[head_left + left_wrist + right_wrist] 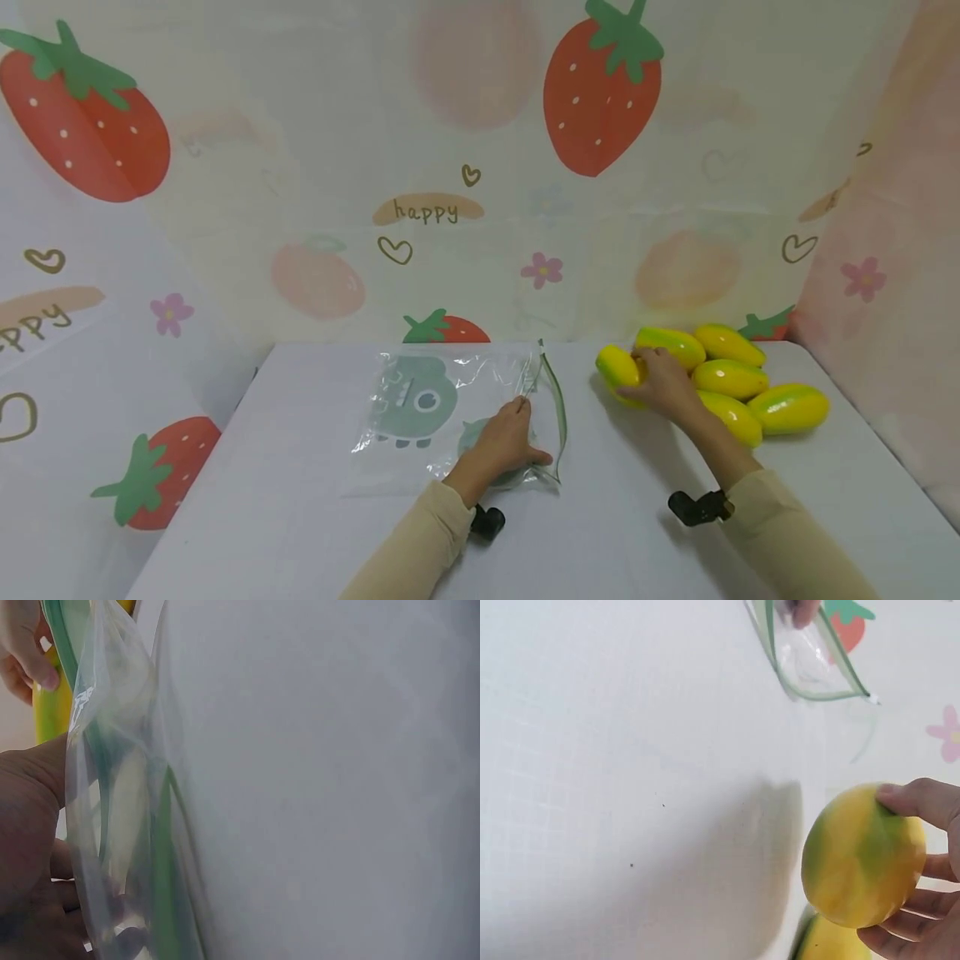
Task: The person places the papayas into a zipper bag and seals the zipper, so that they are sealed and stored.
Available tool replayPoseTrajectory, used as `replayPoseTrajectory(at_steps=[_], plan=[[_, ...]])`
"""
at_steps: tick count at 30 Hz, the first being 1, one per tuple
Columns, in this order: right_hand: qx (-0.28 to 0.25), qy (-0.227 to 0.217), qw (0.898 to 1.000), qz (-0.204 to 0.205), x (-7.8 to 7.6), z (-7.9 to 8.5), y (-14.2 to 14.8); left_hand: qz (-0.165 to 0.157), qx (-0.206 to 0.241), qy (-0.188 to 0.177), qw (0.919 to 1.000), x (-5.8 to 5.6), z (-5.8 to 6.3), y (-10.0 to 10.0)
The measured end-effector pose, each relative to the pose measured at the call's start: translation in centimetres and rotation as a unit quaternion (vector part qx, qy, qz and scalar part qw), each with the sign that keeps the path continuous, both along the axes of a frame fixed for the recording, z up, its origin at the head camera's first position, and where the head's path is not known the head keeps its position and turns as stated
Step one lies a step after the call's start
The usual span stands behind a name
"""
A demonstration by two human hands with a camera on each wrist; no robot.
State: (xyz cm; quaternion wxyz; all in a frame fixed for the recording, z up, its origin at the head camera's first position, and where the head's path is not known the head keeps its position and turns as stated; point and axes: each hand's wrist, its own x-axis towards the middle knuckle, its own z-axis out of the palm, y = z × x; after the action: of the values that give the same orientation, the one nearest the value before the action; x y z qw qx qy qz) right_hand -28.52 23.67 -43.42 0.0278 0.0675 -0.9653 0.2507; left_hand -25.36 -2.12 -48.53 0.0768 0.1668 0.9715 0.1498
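Note:
A clear zip bag (420, 408) with a green cartoon print lies flat on the table, its green-edged mouth standing open toward the right. My left hand (502, 442) grips the bag near that mouth; in the left wrist view the clear plastic (112, 810) covers part of the fingers (64, 896). To the right, my right hand (663, 383) holds a yellow-green mango (618, 371) between thumb and fingers. In the right wrist view this mango (862, 855) appears raised, its shadow falling on the table.
Several more mangoes (727, 379) are grouped at the table's right rear, beside and behind my right hand. A cloth with strawberry prints (603, 96) hangs behind the white table (262, 500). Each wrist carries a black camera mount (697, 507).

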Motion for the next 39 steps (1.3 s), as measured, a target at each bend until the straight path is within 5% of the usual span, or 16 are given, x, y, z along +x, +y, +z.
replayPoseTrajectory(at_steps=[23, 39], plan=[[-0.066, -0.015, 0.996, 0.052, 1.2, -0.5, -2.6, 0.003, 0.001, -0.002, 1.0, 0.0, -0.3, -0.1], [-0.102, -0.047, 0.992, 0.051, 0.8, -0.7, -5.2, 0.018, 0.0, -0.021, 0.9996, -0.1, 0.1, 0.2]])
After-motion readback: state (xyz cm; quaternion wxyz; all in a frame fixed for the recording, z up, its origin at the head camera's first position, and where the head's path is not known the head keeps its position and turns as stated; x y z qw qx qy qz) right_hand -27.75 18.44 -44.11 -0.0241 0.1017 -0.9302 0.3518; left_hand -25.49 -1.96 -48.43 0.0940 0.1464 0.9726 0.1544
